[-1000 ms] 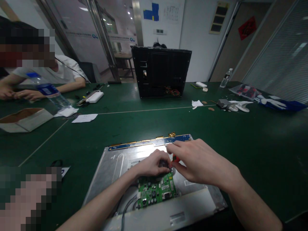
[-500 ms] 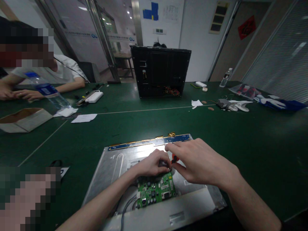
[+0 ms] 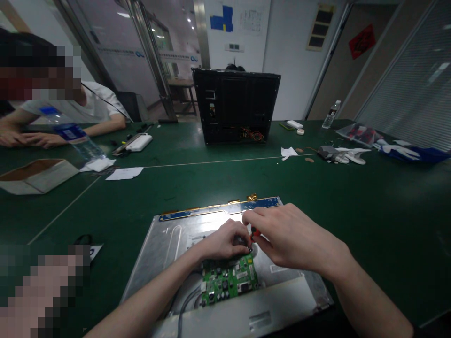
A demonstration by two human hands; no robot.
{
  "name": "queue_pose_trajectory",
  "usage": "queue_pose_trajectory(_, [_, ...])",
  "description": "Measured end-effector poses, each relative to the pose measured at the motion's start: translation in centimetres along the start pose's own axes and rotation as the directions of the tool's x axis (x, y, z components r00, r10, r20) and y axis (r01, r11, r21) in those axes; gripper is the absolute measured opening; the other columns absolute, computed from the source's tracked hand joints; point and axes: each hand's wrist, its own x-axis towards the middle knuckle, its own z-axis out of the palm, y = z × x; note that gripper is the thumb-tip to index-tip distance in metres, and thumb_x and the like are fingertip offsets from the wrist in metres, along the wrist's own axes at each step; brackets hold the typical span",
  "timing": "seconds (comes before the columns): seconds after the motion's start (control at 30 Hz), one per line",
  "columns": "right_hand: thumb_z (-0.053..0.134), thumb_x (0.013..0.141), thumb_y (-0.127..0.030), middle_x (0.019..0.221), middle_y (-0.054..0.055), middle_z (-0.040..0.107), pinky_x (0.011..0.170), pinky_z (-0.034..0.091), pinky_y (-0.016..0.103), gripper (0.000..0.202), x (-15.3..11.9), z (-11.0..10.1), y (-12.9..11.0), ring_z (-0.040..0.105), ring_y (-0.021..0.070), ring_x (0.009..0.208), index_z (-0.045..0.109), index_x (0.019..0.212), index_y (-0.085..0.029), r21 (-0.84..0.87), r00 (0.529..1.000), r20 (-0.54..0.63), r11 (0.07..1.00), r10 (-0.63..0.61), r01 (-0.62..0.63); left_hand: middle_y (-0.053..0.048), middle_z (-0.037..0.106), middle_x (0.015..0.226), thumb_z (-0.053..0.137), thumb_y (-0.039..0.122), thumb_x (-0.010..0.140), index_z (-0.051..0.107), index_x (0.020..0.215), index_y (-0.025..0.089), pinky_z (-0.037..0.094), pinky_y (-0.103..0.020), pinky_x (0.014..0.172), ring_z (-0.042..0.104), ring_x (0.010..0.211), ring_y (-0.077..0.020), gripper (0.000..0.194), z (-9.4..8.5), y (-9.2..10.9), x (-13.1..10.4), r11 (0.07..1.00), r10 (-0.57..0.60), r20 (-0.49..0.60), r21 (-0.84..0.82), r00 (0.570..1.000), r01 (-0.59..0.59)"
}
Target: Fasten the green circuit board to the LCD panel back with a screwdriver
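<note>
A metal display panel lies in front of me, with a green circuit board on it and a blue strip board along its far edge. My right hand is closed on a small red and black tool, probably a screwdriver, held upright over the board's far right corner. Beside it, my left hand has its fingers curled and pinched at the same corner, around the tool's lower end. What those fingertips grip is too small to make out.
Across the green table stands a black monitor housing. A person sits at the left, behind a tilted water bottle and an open box. Gloves and a small bottle are at the right.
The red tool has turned slightly in my right hand's fingers. Both hands stay at the same corner of the board, and the whole view has shifted a little.
</note>
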Motion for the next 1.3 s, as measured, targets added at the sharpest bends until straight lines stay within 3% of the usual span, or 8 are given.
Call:
queue_pose_trajectory(0.8, [0.053,0.083,-0.017,0.087,0.003,0.066,0.05,0.023,0.029,0.015,-0.07,-0.06,-0.09,0.054,0.0164,0.066,0.052,0.099,-0.019,-0.001,1.0,-0.007,1.0,-0.003,0.003,-0.008,0.07,0.094,0.069,0.027,0.083,0.07,0.09,0.013,0.048,-0.028,0.079,0.063,0.087,-0.0221,0.016,-0.02,-0.04,-0.08,0.998,0.024,0.011,-0.063,1.0,-0.023])
queue_pose_trajectory(1.3, [0.054,0.088,-0.026,0.082,0.003,0.068,0.05,0.021,0.028,0.013,0.21,0.35,0.01,0.055,0.0155,0.066,0.055,0.099,-0.019,-0.008,0.998,-0.01,0.998,0.064,-0.064,-0.003,0.067,0.078,0.07,0.024,0.081,0.07,0.08,0.014,0.046,-0.024,0.07,0.06,0.074,-0.0172,0.009,-0.29,-0.24,0.28,0.996,0.093,-0.012,-0.011,0.996,-0.093])
